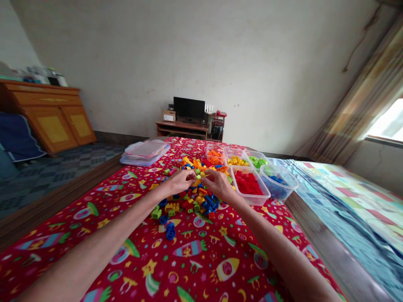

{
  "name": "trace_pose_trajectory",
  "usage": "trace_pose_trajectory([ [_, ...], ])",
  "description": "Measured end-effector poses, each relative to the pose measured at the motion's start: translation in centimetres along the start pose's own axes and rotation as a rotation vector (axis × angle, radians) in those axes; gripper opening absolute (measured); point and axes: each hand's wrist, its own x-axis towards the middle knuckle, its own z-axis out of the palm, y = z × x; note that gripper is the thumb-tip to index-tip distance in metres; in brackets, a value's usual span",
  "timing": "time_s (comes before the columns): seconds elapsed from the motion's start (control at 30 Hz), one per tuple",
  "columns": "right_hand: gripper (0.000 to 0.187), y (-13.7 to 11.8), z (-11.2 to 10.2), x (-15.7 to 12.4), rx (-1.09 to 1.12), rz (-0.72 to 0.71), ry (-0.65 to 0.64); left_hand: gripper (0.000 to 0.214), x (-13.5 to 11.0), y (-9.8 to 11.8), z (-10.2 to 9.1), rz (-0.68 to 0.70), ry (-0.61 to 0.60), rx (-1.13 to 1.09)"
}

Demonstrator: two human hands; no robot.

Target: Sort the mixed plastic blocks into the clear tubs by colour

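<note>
Both my arms reach forward over a red cloth printed with rockets [195, 260]. My left hand [181, 180] and my right hand [217, 183] meet above a heap of small coloured building bricks [189, 197], fingers curled and pinched together around a small yellow-green piece between them. To the right of my right hand stands a clear tub of red bricks [248, 184], and beside it a round tub of blue bricks [278, 181]. Further back sit tubs of orange bricks [215, 154], yellow bricks [236, 160] and green bricks [258, 161].
A stack of clear lids [145, 152] lies at the far left of the cloth. Beyond are a low desk with a dark monitor [189, 110], a wooden cabinet [50, 115] at left, and a curtain and window [387, 121] at right. A patterned mat [352, 197] lies right.
</note>
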Motion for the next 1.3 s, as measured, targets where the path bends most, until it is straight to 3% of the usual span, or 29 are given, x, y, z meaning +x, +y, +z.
trace_pose_trajectory([
  [0.27,0.019,0.7,0.6,0.1,-0.033,-0.087,-0.005,0.019,0.0,0.3,0.2,-0.068,-0.021,-0.169],
  [0.57,0.021,0.0,-0.4,0.0,-0.117,-0.093,-0.022,0.027,-0.4,1.0,0.1,-0.122,-0.086,-0.359],
  [0.73,0.022,0.0,-1.4,0.4,-0.172,-0.037,0.042,0.016,-0.2,1.0,-0.6,-0.029,0.105,-0.093],
  [0.87,0.023,1.2,-3.8,1.0,-0.230,-0.017,0.145,0.014,-0.4,1.2,-1.3,0.005,0.228,0.108],
  [1.03,0.022,4.2,-8.4,3.2,-0.256,0.057,0.253,0.015,-0.2,0.4,-1.0,0.011,0.195,0.165],
  [1.17,0.023,6.9,-12.0,6.9,-0.421,0.181,0.299,0.015,-0.2,-0.5,-0.4,0.131,0.177,0.226],
  [1.23,0.025,8.3,-13.2,8.9,-0.513,0.215,0.287,0.017,-0.5,-1.0,0.1,0.194,0.168,0.241],
  [1.3,0.026,9.5,-14.0,10.3,-0.591,0.234,0.190,0.019,-1.0,-1.5,0.5,0.231,0.160,0.243],
])
